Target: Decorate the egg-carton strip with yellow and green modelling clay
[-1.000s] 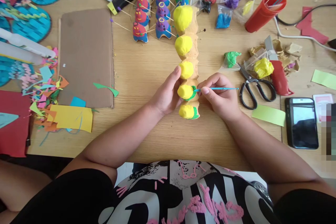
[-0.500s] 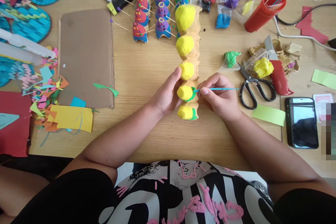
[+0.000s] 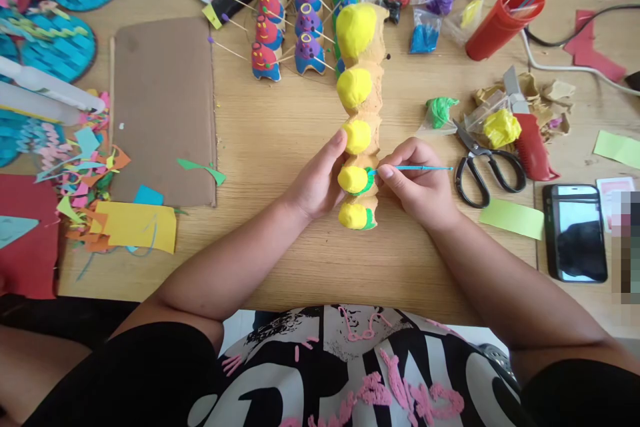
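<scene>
My left hand (image 3: 323, 177) is closed on an egg carton strip (image 3: 373, 90), its thumb on the near side and its fingers hidden beneath. Yellow clay caps (image 3: 354, 88) cover the strip's bumps. Green clay (image 3: 369, 181) lines the right side of the two bumps nearest me. Between thumb and fingers, my right hand (image 3: 415, 180) pinches a thin blue modelling tool (image 3: 423, 168). The tool's tip touches the green clay on the second bump from the near end.
Painted carton caterpillars (image 3: 309, 33) with stick feelers stand at the back. Scissors (image 3: 487, 163), a red cup (image 3: 505, 20), bagged green clay (image 3: 440, 111) and a phone (image 3: 575, 233) lie to the right. Cardboard (image 3: 163, 113) and paper scraps (image 3: 90, 193) are at left.
The far end of the strip has tipped slightly up and to the right. The blue tool has shifted a little along the green clay; both hands keep their grip.
</scene>
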Tool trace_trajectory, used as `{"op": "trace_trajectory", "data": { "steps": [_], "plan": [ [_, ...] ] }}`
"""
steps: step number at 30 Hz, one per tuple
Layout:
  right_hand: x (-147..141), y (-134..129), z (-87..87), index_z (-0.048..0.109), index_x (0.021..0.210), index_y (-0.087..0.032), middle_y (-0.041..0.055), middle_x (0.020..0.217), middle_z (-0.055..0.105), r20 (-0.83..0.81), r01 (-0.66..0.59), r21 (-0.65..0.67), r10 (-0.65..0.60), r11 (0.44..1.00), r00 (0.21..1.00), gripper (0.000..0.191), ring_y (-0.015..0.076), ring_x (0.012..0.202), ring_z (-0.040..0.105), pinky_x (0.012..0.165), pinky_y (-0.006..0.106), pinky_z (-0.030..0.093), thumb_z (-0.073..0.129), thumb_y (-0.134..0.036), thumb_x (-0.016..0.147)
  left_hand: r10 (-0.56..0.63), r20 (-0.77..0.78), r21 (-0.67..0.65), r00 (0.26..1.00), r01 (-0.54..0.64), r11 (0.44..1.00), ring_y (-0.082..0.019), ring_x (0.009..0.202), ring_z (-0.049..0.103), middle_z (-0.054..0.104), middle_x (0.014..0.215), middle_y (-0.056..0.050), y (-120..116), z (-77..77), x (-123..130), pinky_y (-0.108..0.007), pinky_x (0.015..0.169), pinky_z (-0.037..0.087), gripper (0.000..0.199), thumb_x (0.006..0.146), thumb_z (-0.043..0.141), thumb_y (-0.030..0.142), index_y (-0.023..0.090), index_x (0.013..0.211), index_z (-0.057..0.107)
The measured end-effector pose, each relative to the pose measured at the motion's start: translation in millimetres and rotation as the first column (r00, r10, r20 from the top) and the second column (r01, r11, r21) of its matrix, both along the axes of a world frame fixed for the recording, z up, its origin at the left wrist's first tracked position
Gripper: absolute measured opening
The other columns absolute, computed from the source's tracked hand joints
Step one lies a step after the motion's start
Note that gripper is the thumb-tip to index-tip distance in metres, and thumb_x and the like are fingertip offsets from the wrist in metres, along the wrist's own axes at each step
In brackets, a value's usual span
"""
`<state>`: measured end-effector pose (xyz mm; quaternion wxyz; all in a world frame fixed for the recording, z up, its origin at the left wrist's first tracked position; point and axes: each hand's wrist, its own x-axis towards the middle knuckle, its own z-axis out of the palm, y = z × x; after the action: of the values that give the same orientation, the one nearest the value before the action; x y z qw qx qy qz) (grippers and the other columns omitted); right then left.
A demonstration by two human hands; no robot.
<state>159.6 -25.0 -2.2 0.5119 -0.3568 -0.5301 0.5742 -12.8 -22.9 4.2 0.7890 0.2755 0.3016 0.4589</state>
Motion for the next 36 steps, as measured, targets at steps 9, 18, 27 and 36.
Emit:
{"op": "trace_trajectory", "data": {
  "steps": [9, 18, 27, 36],
  "plan": [
    [1.0, 0.6, -5.0, 0.064, 0.083, -0.025, -0.0031, 0.072, 0.074, -0.031, 0.007, -0.009, -0.007, 1.0, 1.0, 0.035, 0.0126, 0.063, 0.068, 0.06, 0.028, 0.058, 0.089, -0.05, 0.089, -0.005, -0.081, -0.013, 0.997, 0.004, 1.0, -0.036, 0.14, 0.068, 0.081, 0.112, -0.007, -0.3, 1.3, -1.1, -0.048, 0.103, 0.064, 0.053, 0.103, 0.047, 0.073, 0.027, 0.118, 0.067],
    [-0.2, -0.3, -0.8, 0.063, 0.082, -0.025, -0.0035, 0.071, 0.073, -0.023, 0.005, -0.044, -0.006, 0.999, 1.0, 0.04, 0.0124, 0.063, 0.068, 0.061, 0.027, 0.059, 0.091, -0.053, 0.085, 0.006, -0.068, -0.001, 0.998, -0.006, 1.0, -0.038, 0.133, 0.072, 0.079, 0.109, -0.006, -0.2, -2.5, -1.4, -0.051, 0.098, 0.065, 0.055, 0.103, 0.048, 0.075, 0.027, 0.122, 0.065],
    [-0.3, 0.7, -2.7, 0.062, 0.082, -0.025, -0.0042, 0.069, 0.071, -0.023, -0.006, -0.077, 0.004, 0.997, 1.0, 0.042, 0.0125, 0.061, 0.066, 0.059, 0.028, 0.058, 0.093, -0.053, 0.082, -0.014, -0.095, -0.005, 0.995, 0.014, 1.0, -0.035, 0.128, 0.076, 0.079, 0.109, -0.006, 0.7, -1.3, -1.0, -0.05, 0.093, 0.068, 0.057, 0.102, 0.048, 0.076, 0.027, 0.124, 0.067],
    [0.7, 1.6, -5.9, 0.062, 0.084, -0.026, -0.0046, 0.068, 0.069, -0.042, -0.027, -0.078, 0.023, 0.997, 0.999, 0.039, 0.0129, 0.06, 0.066, 0.058, 0.028, 0.059, 0.091, -0.052, 0.085, -0.013, -0.06, 0.045, 0.998, 0.016, 0.999, -0.036, 0.134, 0.072, 0.081, 0.114, -0.009, -0.6, 3.2, 2.8, -0.05, 0.103, 0.064, 0.06, 0.103, 0.048, 0.076, 0.024, 0.124, 0.069]
  ]
}}
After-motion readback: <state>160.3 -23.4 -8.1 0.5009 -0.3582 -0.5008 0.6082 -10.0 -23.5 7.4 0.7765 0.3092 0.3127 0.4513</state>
